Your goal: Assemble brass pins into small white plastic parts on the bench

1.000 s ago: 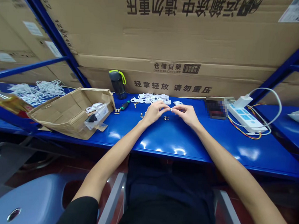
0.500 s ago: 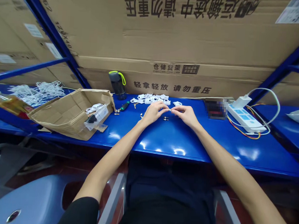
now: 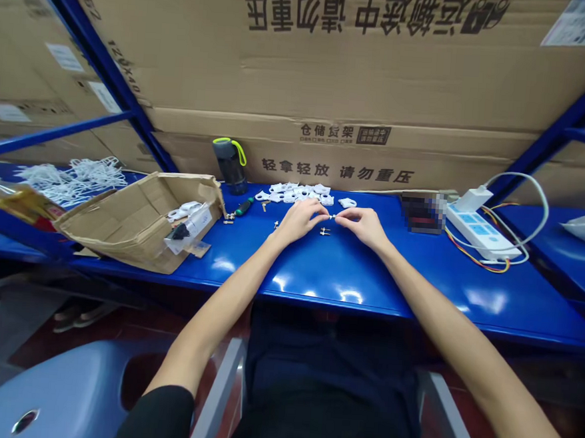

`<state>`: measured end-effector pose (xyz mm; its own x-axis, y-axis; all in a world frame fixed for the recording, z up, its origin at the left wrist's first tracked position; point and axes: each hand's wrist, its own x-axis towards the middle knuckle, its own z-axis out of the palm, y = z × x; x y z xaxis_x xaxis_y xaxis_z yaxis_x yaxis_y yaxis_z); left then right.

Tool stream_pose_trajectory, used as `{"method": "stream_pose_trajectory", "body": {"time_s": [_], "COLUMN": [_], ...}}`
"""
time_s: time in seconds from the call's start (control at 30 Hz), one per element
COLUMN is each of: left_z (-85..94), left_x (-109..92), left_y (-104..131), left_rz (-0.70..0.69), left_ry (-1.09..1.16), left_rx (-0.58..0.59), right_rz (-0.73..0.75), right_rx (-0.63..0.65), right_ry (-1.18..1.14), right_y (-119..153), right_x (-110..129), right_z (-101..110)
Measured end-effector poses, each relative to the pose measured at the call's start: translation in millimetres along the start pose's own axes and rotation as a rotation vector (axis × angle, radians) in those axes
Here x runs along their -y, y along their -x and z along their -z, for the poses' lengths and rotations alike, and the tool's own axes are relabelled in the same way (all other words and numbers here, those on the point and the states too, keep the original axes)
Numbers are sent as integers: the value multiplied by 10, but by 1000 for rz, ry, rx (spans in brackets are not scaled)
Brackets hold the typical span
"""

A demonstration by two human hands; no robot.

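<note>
Over the middle of the blue table, my left hand and my right hand meet almost fingertip to fingertip. Both are pinched on a tiny pale metallic part, too small to name exactly. Just below it on the table lie small brass-coloured pins. Another small metal piece shows at the left edge of my left hand. Behind the hands is a cluster of white plastic pieces, with a single white piece apart to its right.
To the left stand an open cardboard box, a green-handled screwdriver and a dark bottle. A white power strip with cables and a dark flat object lie right. Tangled white cords are far left. A large carton backs the table.
Both hands keep nearly the same place, with the fingertips drawn very slightly apart around the small part. At lower left, the grey chair parts have shifted and shoes now show.
</note>
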<state>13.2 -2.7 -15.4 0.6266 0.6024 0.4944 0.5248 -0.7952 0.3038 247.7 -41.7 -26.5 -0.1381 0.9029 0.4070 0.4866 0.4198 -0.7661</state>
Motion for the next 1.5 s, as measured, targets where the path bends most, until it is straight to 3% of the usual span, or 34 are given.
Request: {"method": "stream_pose_trajectory", "body": {"time_s": [0.27, 0.5, 0.7, 1.2, 1.5], "left_z": [0, -12, -23, 10, -7], "left_x": [1, 8, 18, 30, 168], "left_y": [15, 27, 44, 34, 86], "left_rz": [19, 20, 9, 14, 230], "left_ry": [-88, -229, -270, -279, -397], "left_rx": [87, 161, 173, 181, 28], "right_rz": [5, 85, 109, 83, -24], "right_rx": [31, 58, 94, 133, -69], "right_ry": [137, 298, 435, 501, 515], "right_y": [33, 20, 26, 21, -44], "right_x": [45, -54, -49, 2, -102], "right_z": [-66, -151, -181, -174, 114]}}
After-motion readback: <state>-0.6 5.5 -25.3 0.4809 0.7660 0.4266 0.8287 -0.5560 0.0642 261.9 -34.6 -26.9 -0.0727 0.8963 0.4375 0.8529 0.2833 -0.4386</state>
